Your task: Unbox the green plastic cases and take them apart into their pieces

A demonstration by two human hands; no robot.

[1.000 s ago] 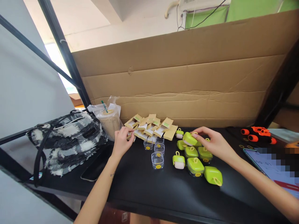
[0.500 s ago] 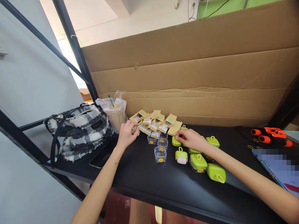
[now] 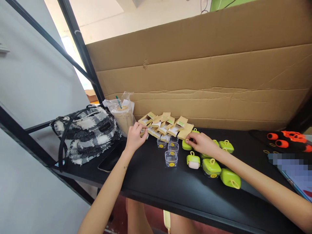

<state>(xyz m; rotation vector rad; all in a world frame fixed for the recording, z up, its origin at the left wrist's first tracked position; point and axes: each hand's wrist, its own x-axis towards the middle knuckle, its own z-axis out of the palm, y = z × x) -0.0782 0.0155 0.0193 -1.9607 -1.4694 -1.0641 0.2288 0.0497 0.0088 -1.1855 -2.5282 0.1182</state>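
Observation:
My left hand point(image 3: 136, 138) is closed in a pinch at the left end of a pile of small open cardboard boxes point(image 3: 168, 125); what lies between its fingertips is hidden. The fingers of my right hand point(image 3: 202, 143) are curled closed on a lime-green lid point(image 3: 186, 145) with a loop. Between the hands, several clear plastic cups point(image 3: 171, 159) with yellow stickers stand in a rough column. In front of my right hand is a green lid holding a pale block point(image 3: 193, 161). Beside it are a lidded cup point(image 3: 211, 167) and a tilted green lid point(image 3: 230, 178).
At left lie a black-and-white frayed bag point(image 3: 87, 135) and a dark flat device point(image 3: 113, 157). A bagged drink cup point(image 3: 123, 118) stands behind my left hand. Orange-and-black scissor-like handles point(image 3: 291, 139) and a blurred-screen device point(image 3: 292, 172) are at right. A cardboard panel point(image 3: 195, 74) closes the back.
The view has shifted slightly, so everything sits a little further right. Both hands stay at nearly the same places, with the left fingers drawn slightly closer together.

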